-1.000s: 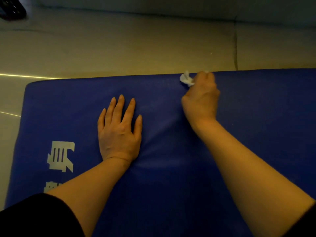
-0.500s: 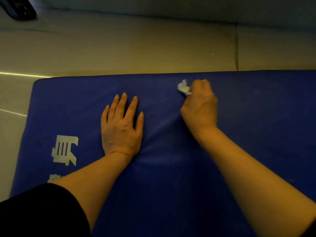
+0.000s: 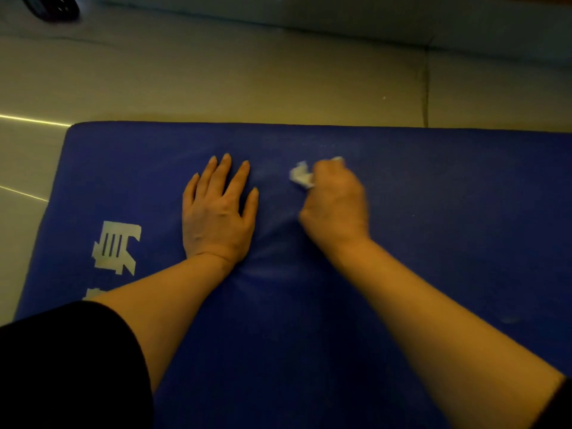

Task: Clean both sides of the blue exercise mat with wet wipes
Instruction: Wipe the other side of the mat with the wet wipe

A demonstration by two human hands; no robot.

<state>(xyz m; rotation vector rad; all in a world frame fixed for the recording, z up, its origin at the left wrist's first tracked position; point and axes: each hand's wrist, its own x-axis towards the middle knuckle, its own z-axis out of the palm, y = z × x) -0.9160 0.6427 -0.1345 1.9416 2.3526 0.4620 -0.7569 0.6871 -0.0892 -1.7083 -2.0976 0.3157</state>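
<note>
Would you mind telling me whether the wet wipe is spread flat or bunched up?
Bunched up. The wet wipe shows as a crumpled white wad sticking out past the curled fingers of the right hand on the blue mat.

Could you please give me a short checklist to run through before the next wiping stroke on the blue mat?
1. Wipe held firmly: ok. The right hand grips the crumpled wet wipe, fingers curled round it.
2. Mat held steady: ok. The left hand rests flat on the blue mat, fingers straight.
3. Wipe in contact with the mat: cannot tell; the hand is blurred and hides the underside.
4. Stroke path clear: ok. Bare mat lies to the right of the wipe; the left hand sits close on the other side.
5. Wipe still wet: cannot tell.
6. Underside of the mat cleaned: cannot tell; only the top face shows.
</note>
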